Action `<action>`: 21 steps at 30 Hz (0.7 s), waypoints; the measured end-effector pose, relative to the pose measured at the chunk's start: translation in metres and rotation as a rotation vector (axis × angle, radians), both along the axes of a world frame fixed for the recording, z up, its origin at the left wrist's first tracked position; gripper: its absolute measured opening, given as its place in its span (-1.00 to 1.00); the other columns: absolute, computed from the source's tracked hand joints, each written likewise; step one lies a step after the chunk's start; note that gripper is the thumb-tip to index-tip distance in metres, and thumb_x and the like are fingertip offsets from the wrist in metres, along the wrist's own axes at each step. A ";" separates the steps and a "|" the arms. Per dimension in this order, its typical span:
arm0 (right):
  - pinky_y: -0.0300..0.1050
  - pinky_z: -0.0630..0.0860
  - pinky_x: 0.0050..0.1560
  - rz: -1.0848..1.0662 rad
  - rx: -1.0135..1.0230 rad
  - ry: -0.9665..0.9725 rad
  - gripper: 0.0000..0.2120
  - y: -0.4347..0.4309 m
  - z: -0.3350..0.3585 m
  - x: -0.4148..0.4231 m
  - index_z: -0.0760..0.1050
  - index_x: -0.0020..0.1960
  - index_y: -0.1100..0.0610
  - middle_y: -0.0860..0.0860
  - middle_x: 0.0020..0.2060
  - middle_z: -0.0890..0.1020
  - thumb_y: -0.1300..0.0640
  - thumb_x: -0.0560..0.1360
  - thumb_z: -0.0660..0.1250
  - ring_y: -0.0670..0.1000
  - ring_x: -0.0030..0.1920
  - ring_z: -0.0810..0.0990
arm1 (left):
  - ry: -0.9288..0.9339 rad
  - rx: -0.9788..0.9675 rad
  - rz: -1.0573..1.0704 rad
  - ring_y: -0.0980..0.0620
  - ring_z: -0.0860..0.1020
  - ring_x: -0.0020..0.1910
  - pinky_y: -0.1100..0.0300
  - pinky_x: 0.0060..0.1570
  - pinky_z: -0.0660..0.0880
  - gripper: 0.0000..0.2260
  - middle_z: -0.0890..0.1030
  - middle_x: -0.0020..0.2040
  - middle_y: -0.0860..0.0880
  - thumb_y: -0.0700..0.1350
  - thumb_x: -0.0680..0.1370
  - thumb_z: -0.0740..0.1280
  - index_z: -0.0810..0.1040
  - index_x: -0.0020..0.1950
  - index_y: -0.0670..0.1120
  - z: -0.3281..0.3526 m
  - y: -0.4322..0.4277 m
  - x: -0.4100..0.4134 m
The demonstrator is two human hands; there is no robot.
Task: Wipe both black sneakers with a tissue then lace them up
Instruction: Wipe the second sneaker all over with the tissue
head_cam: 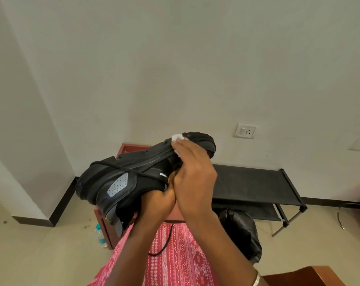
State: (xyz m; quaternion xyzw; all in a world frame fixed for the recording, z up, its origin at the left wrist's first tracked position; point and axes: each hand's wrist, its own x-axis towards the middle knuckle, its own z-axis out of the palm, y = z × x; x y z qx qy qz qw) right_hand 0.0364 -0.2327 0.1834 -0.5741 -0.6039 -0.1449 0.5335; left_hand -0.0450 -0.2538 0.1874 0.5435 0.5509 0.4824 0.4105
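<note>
- The person holds one black sneaker (133, 178) up in the air above the lap, turned on its side and partly upside down, so the sole faces up and away toward the wall and the heel points to the left of the view.
- The left hand (160, 199) grips the sneaker from below at the collar, its fingers curled into the opening and closed tight on the shoe.
- The right hand (193, 172) lies over the toe end with its fingers pressed flat on a white tissue (177, 138), which is pinned against the edge of the sole; only a small crumpled corner of the tissue shows above the fingers.
- A black lace (121, 168) crosses the side of the sneaker, and another length of it hangs down onto the red patterned cloth (179, 254) over the lap.
- A second black sneaker (241, 232) sits on the floor to the right of the lap, just in front of a low black shoe rack (257, 182).
- A reddish wooden stool (107, 223) stands behind the held shoe, with a plastic bottle (99, 234) on the floor beside it.
- A white bangle (256, 279) sits on the right wrist.
</note>
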 end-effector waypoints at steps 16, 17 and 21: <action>-0.02 0.56 0.23 -0.214 0.037 0.198 -0.59 0.012 -0.008 0.061 0.61 0.25 0.18 0.05 0.16 0.67 0.45 0.50 0.23 0.05 0.18 0.63 | -0.193 -0.191 0.022 0.07 0.50 0.31 -0.01 0.43 0.37 -0.77 0.63 0.20 0.14 0.20 0.41 0.52 0.61 0.02 0.23 -0.015 0.020 -0.011; -0.03 0.52 0.28 -0.224 0.046 0.111 -0.59 0.010 -0.006 0.055 0.61 0.25 0.21 0.08 0.17 0.66 0.43 0.48 0.21 0.08 0.21 0.63 | -0.195 -0.173 0.012 0.08 0.50 0.31 0.03 0.43 0.36 -0.79 0.62 0.19 0.14 0.16 0.43 0.51 0.61 0.02 0.22 -0.013 0.019 -0.009; -0.04 0.40 0.42 -0.034 0.045 -0.294 -0.62 0.003 -0.007 0.029 0.57 0.29 0.29 0.16 0.27 0.60 0.31 0.51 0.22 0.10 0.33 0.54 | -0.194 -0.169 0.006 0.07 0.48 0.30 0.12 0.41 0.35 -0.67 0.59 0.21 0.07 0.09 0.49 0.48 0.61 0.21 0.03 -0.012 0.018 -0.005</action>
